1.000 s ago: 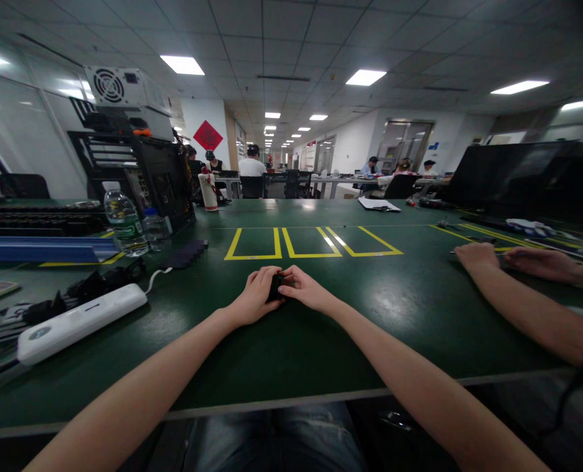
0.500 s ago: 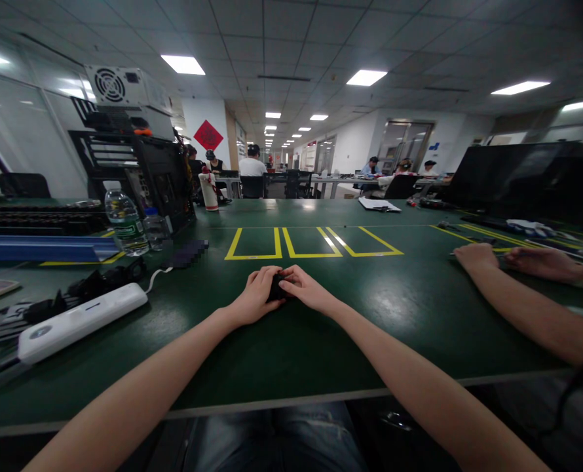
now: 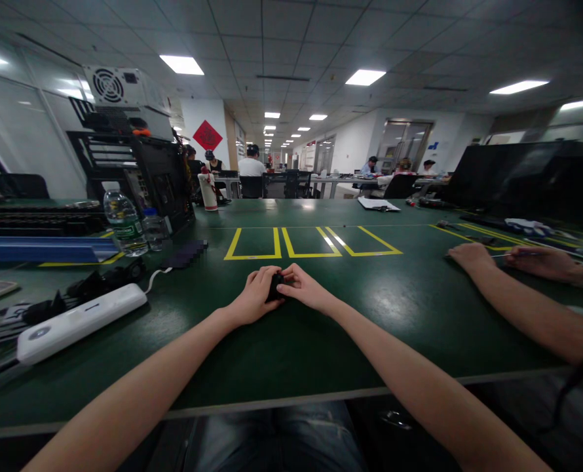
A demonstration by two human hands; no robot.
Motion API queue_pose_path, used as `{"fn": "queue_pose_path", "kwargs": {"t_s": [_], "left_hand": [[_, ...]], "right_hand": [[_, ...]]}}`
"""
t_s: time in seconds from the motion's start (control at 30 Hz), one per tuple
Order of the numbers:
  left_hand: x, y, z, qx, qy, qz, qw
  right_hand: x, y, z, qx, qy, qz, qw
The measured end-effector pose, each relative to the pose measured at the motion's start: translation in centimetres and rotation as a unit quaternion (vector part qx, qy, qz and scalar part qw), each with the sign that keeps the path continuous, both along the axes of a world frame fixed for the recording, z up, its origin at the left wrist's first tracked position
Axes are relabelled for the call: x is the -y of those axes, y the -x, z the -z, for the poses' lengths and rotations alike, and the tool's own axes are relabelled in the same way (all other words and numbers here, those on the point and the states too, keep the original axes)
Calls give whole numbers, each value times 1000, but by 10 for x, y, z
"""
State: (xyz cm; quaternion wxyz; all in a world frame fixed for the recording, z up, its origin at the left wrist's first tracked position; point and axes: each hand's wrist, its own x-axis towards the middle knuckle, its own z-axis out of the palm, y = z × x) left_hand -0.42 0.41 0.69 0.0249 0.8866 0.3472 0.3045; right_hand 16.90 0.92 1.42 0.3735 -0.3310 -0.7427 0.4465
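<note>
Both my hands meet over a small dark rounded object point(image 3: 275, 287) on the green table, just this side of the yellow tape outlines. My left hand point(image 3: 257, 294) wraps around it from the left, palm down and fingers curled over. From the right, my right hand point(image 3: 303, 286) has its thumb and fingers closed against the object's side. Most of the object is covered by the fingers, so its exact kind is hard to make out; it is black and about palm-sized.
Left of my arms lie a white power strip point(image 3: 82, 323) and black cables. Behind them stand a water bottle point(image 3: 124, 223), a smaller bottle point(image 3: 152, 229) and an open computer case point(image 3: 158, 177). Another person's hands point(image 3: 473, 255) work at the right. A clipboard point(image 3: 378, 204) lies farther back.
My right fingers have shifted slightly on the black object, whose dark side shows a little more. At the right, the other person's near hand has moved slightly left.
</note>
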Motion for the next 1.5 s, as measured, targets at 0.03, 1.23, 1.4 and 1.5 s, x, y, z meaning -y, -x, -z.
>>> {"fn": "queue_pose_path", "kwargs": {"t_s": [0.03,1.23,1.4,1.5], "left_hand": [[0,0,0,0,0,-1,1000],[1,0,0,-3,4,-2,1000],[1,0,-1,-5,8,0,1000],[1,1,-1,-3,11,2,1000]], "right_hand": [[0,0,0,6,-8,11,1000],[-4,1,6,-6,21,14,1000],[-3,-1,3,-2,10,-1,1000],[-1,-2,1,-5,12,-8,1000]]}}
